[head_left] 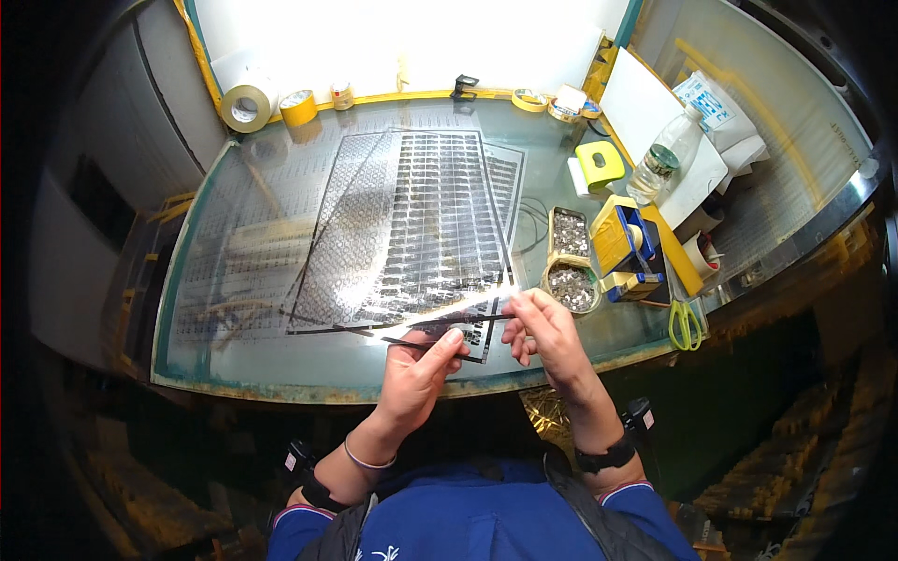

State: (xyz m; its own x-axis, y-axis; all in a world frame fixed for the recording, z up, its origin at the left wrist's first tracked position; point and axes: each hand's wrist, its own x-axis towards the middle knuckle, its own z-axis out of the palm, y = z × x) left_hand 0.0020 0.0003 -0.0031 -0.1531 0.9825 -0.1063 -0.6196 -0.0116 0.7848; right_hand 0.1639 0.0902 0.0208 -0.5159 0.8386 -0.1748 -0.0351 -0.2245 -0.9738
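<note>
A large clear film sheet (440, 206) with dense black printed rows and dark border lines lies over the glass tabletop, its near edge raised toward me. My left hand (419, 379) is closed on that near edge, thumb on top and fingers curled beneath. At the near right corner of the same sheet, my right hand (547, 338) pinches the film between thumb and fingertips. Another printed film (511, 178) shows from under the sheet on its right side. Glare hides part of the print close to my hands.
The glass table (253, 381) has a worn near edge. To the right are an open container (551, 236) of small grey-white bits, a blue-yellow tape dispenser (613, 234), green-handled scissors (686, 329), a lime hole punch (603, 164) and a bottle (655, 166). Tape rolls (299, 108) line the back.
</note>
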